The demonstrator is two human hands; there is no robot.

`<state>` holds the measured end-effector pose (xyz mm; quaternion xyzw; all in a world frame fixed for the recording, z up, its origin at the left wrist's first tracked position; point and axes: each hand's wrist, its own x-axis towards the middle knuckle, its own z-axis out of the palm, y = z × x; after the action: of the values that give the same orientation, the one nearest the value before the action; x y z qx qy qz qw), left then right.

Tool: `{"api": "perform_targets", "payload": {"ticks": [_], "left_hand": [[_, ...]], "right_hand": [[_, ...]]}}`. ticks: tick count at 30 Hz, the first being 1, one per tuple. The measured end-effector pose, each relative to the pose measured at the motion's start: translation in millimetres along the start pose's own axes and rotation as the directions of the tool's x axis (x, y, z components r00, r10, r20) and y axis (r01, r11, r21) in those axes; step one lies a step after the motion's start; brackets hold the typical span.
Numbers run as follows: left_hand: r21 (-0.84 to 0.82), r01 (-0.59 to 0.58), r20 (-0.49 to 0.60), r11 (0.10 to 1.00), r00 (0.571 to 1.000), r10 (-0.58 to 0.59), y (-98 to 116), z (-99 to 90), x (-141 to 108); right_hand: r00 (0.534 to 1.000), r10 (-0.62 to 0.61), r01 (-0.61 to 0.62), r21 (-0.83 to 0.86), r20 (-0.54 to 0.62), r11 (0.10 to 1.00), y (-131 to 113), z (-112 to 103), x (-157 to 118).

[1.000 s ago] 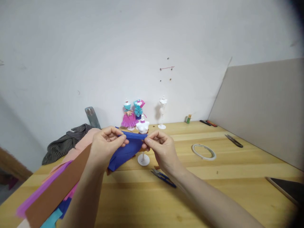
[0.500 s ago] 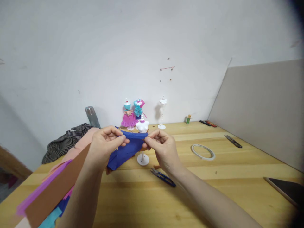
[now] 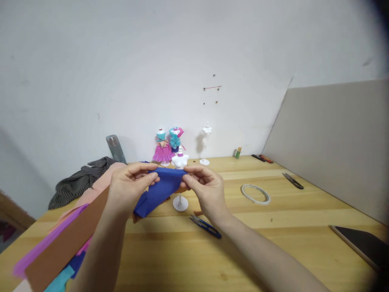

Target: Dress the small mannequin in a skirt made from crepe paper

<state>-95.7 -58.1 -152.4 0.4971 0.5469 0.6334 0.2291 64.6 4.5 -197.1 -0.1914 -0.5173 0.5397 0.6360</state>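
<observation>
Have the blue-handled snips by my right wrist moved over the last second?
No. The blue-handled snips lie the same way against the front white mannequin's round base; both merely appear slightly further left as the whole view shifted.

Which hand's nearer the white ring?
Right. The right hand is left of the white ring, not touching it; the left hand is farther left, at the far end of the blue sheet's top edge.

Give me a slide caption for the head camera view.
Left hand and right hand pinch a blue sheet in front of a white miniature mannequin.
</observation>
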Motion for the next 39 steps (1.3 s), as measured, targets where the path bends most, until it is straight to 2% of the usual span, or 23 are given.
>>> {"api": "perform_targets", "payload": {"ticks": [7, 13, 21, 28, 36, 39], "left_hand": [[0.066, -0.07, -0.048, 0.995, 0.996, 0.074, 3.5, 0.9, -3.3], [0.075, -0.149, -0.046, 0.986, 0.987, 0.152, 4.5, 1.1, -3.5], [-0.002, -0.062, -0.043, 0.998, 0.997, 0.062, 3.2, 3.0, -4.1], [-0.013, -0.029, -0.036, 0.999, 0.999, 0.029, 1.1, 2.1, -2.7], [0.044, -0.028, -0.043, 0.999, 0.999, 0.03, 3.6, 1.8, -2.2], [0.09, -0.086, -0.038, 0.992, 0.995, 0.09, 3.1, 1.7, -3.3]], "right_hand": [[0.994, -0.11, 0.11, -0.029, -0.026, 0.994, 2.6, -1.7, 0.1], [0.981, -0.193, 0.191, -0.069, -0.027, 0.979, 2.9, -2.2, 0.6], [0.995, -0.094, 0.093, -0.023, -0.015, 0.995, 2.1, -2.4, 1.1], [0.999, -0.039, 0.039, 0.005, -0.013, 0.999, 1.5, -2.0, 1.4], [0.998, -0.067, 0.067, -0.014, -0.017, 0.998, 0.7, -2.4, 1.4], [0.993, -0.114, 0.113, -0.052, -0.01, 0.992, 0.8, -2.4, 1.0]]}}
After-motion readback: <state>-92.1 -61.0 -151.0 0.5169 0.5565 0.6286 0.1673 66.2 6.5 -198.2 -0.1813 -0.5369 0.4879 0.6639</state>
